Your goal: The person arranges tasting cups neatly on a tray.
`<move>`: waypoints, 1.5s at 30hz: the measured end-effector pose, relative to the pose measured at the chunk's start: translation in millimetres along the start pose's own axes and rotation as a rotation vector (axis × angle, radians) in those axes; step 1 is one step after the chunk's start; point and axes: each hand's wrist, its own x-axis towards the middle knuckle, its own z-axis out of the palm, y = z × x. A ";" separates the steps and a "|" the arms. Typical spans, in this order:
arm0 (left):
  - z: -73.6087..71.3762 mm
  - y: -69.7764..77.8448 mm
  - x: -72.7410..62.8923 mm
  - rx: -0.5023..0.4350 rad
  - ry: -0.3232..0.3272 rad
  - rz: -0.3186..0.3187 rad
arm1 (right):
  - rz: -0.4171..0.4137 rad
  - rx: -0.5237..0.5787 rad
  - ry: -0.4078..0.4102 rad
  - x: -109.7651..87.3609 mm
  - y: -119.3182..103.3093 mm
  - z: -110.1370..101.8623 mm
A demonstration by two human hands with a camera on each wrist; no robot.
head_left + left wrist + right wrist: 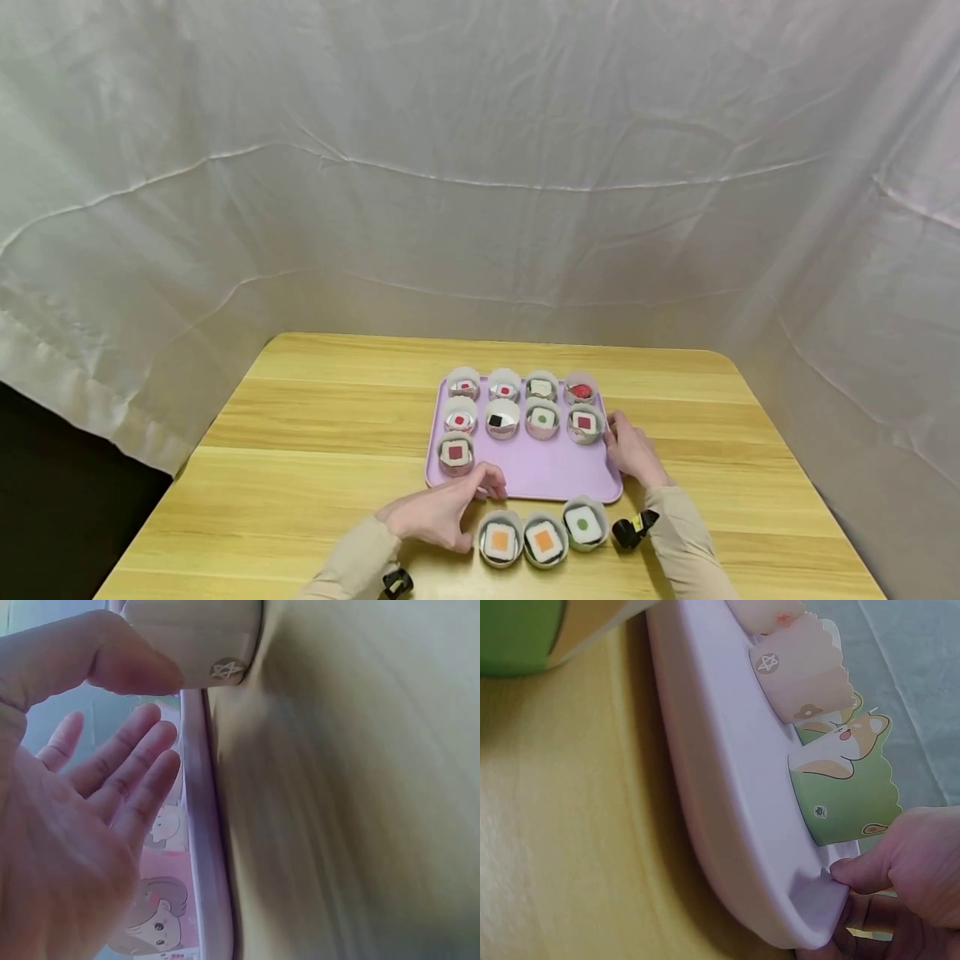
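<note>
A lilac tray [555, 471] on the table carries several paper cups, each with a small sushi-like piece inside. My right hand [633, 450] grips its right edge; in the right wrist view the thumb [862, 871] lies over the rim beside a green dog-print cup [847, 787]. Three cups stand in front of the tray: two with orange-centred pieces [499, 540] and one with a green-dotted piece [583, 525]. Beside the leftmost one is my left hand [438, 508], fingers spread apart. Its thumb is close to a pale cup [196, 637]; contact is unclear.
On the tray, two rows of cups fill the back, and a single cup with a dark red-centred piece [455, 452] is at the left of a third row. Wooden tabletop [300, 475] surrounds the tray. Pale curtains [480, 208] hang behind and at the sides.
</note>
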 end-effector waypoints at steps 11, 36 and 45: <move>8.8 -0.9 2.9 -0.036 -0.040 0.003 | 0.009 0.015 -0.010 -0.4 -0.6 0.2; 23.8 -2.3 6.7 0.102 -0.055 -0.009 | 0.001 0.002 0.004 -1.2 -0.2 1.1; 23.1 -2.6 7.0 0.126 -0.029 0.001 | 0.011 0.005 -0.003 -0.9 -1.4 -0.2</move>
